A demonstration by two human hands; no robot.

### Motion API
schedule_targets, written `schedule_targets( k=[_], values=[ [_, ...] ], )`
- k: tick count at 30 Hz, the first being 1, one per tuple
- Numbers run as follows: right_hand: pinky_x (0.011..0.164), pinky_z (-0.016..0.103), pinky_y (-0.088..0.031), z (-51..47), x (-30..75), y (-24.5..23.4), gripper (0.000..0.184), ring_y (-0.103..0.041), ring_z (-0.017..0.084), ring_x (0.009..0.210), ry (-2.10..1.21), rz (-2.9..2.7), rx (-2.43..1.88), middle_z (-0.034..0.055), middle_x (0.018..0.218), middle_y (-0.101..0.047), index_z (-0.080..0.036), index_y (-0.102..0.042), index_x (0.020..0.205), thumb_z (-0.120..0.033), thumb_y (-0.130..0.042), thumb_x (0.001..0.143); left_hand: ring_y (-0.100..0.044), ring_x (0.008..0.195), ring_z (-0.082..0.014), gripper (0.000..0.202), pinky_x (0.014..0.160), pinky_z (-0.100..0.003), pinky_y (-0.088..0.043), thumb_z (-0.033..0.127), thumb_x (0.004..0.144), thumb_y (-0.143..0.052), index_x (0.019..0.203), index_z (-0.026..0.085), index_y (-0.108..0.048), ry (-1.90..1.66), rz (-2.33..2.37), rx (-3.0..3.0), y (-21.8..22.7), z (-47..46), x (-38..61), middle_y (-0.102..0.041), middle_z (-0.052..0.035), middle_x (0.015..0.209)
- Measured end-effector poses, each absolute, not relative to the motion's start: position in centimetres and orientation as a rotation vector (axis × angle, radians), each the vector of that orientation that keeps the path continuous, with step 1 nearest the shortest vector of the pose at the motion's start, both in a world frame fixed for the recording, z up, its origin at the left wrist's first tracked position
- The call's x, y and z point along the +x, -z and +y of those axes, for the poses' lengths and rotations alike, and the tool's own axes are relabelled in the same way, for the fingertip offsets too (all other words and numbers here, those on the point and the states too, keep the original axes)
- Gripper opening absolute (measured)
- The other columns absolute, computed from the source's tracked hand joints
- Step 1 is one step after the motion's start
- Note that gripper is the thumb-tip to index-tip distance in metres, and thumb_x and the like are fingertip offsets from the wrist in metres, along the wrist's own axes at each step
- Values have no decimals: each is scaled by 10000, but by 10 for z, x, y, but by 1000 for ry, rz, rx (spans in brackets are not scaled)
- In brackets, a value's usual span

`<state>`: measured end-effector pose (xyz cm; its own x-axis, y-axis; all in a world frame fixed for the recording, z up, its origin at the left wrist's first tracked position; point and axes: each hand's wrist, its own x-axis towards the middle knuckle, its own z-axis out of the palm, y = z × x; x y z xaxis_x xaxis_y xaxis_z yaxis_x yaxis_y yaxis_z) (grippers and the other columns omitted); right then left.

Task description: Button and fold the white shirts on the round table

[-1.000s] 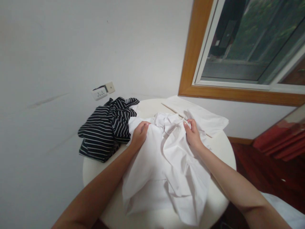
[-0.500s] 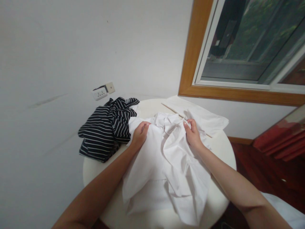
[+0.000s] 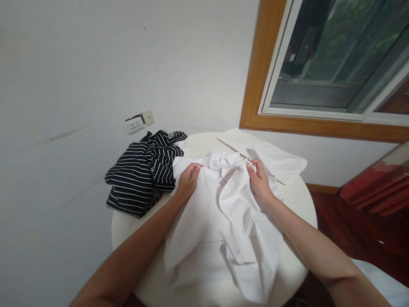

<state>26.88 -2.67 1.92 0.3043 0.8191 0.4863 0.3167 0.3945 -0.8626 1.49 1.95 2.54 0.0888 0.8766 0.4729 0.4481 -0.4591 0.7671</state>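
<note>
Two hands work on one round white table (image 3: 303, 202): across its near side and middle spreads a rumpled white cloth (image 3: 223, 232), perhaps a shirt though its cut is unclear, with left hand (image 3: 188, 181) and right hand (image 3: 259, 181) each pinching it. Neither grip nor cloth has visibly shifted this past second, so handling seems paused. A black-and-white striped garment (image 3: 134, 170) lies at the table's left edge, a flat white fabric piece (image 3: 276, 158) at its far right.

one crumpled cloth (image 3: 204, 217), one folded cloth (image 3: 276, 160), one striped bundle (image 3: 140, 172), one table (image 3: 302, 202)
</note>
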Motion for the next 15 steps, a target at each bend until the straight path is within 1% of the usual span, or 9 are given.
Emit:
schedule_targets(
  k=[10, 13, 15],
  values=[
    [789, 268, -385, -27, 269, -18, 267, -446, 157, 819, -499, -1257, -1173, -21, 854, -440, -249, -427, 972, -491, -469, 868, -586, 910, -187, 283, 884, -304, -450, 369, 884, -399, 898, 180, -609, -1342, 1297, 1903, -26, 20, 16, -660, -31, 909],
    [694, 253, -401, -29, 266, -20, 294, -447, 150, 728, -623, -1202, -1170, -32, 799, -435, -260, -413, 974, -515, -486, 847, -583, 905, -194, 296, 885, -318, -450, 389, 882, -411, 870, 170, -610, -1309, 1289, 1764, -29, 19, 19, -657, -39, 892],
    [619, 248, -397, -31, 263, -22, 312, -443, 149, 656, -770, -1156, -1174, -41, 752, -432, -271, -397, 978, -534, -487, 836, -585, 877, -194, 320, 850, -322, -464, 410, 885, -425, 876, 155, -617, -1192, 1216, 1600, -32, 13, 21, -660, -53, 883]
  ],
)
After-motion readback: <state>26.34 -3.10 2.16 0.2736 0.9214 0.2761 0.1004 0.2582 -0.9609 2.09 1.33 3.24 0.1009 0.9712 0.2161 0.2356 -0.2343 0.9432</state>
